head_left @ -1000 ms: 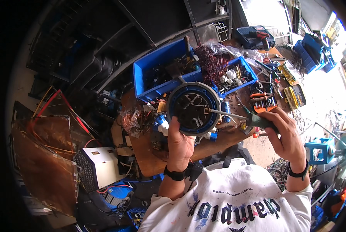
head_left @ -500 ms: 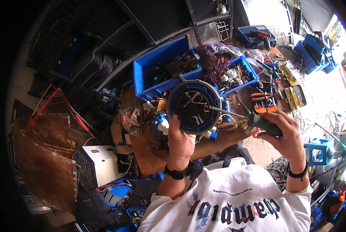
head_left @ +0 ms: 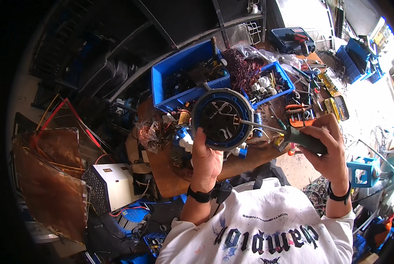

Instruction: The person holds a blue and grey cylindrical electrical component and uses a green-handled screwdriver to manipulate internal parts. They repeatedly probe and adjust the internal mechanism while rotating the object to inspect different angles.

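Note:
My left hand (head_left: 207, 160) grips the lower rim of a round dark housing (head_left: 198, 140), thumb over its edge. A blue ring lines the housing, and pale wires (head_left: 222, 108) and small metal parts show inside. In my right hand (head_left: 328, 147) is a screwdriver (head_left: 306, 140) with a thick dark green handle, fingers closed around it. Its long metal shaft points left over the housing's right rim. The tip reaches a small brass-coloured part (head_left: 236, 120) inside; whether it sits in a screw I cannot tell.
Behind the housing stand a large blue bin (head_left: 166, 88) and a smaller blue tray (head_left: 286, 78) of parts. Dark red wire (head_left: 245, 70) is heaped between them. Pliers (head_left: 297, 108), a yellow bit set (head_left: 336, 109) and loose tools cover the wooden table (head_left: 166, 176). A white-topped metal box (head_left: 117, 185) stands left.
My right hand and the screwdriver handle have shifted slightly right and its grip has turned a little. The housing has moved up very slightly in my left hand.

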